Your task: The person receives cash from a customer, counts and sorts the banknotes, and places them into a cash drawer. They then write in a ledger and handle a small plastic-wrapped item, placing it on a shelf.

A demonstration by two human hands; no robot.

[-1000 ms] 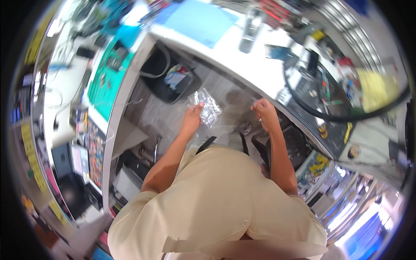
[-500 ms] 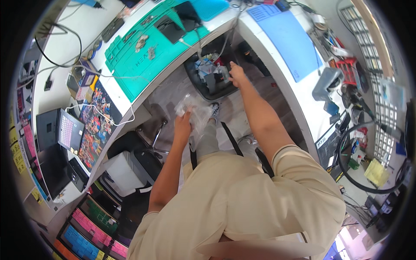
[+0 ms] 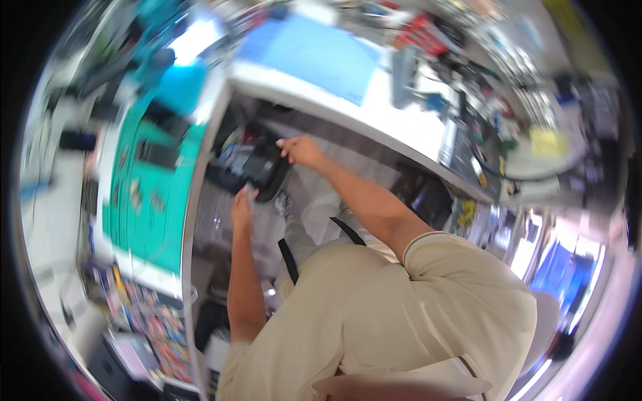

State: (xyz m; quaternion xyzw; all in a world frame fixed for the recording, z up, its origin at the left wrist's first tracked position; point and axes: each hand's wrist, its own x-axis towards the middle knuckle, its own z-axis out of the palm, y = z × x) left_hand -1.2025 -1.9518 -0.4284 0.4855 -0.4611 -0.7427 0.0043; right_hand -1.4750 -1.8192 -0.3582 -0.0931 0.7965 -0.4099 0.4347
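Below the bench stands a black bin (image 3: 273, 175) with mixed scraps inside, among them pale and dark pieces. My right hand (image 3: 304, 152) is closed at the bin's right rim, the fingertips pinching its edge. Beside the bin's near left side, my left hand (image 3: 241, 212) has its fingers closed on a small bit of clear plastic (image 3: 252, 192). Motion blur hides how much plastic is in that hand.
White bench tops wrap round the bin, carrying a green mat (image 3: 144, 200) at left and a blue mat (image 3: 314, 57) ahead. Tools and a red rack (image 3: 422, 35) crowd the far right. My shoe (image 3: 281, 202) is close to the bin.
My view has swung right. The crumpled clear plastic bag spread below my left hand no longer shows, only a small bit at the fingertips. That hand is closer to the bin; the right stays at its rim.
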